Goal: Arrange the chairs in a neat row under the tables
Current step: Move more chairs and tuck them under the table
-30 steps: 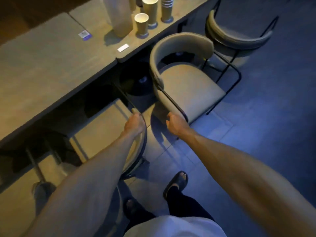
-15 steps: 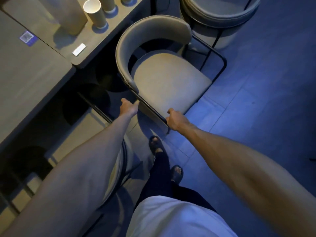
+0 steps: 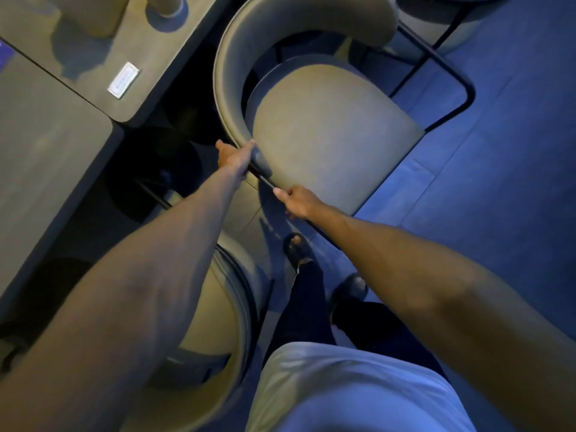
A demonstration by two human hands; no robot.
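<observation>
A beige chair [image 3: 327, 132] with a curved backrest and a black metal frame stands turned sideways beside the tables [image 3: 46, 157]. My left hand [image 3: 233, 155] grips the near end of its backrest. My right hand [image 3: 300, 202] is closed on the black frame bar at the seat's near edge. A second beige chair [image 3: 215, 338] sits under my left arm, partly beneath the table edge. The base of a third chair [image 3: 452, 29] shows at the top right.
The table top carries a pale container [image 3: 93, 14], a cup base [image 3: 170, 6] and a small white label [image 3: 123, 80]. Dark table pedestals [image 3: 156, 173] stand beneath. My sandalled feet [image 3: 296, 247] are on the blue-lit floor, which stretches away on the right.
I have stepped closer to the middle chair. My left hand left the near chair's backrest and took hold of the middle chair's backrest end; my right hand stays on the frame bar.
</observation>
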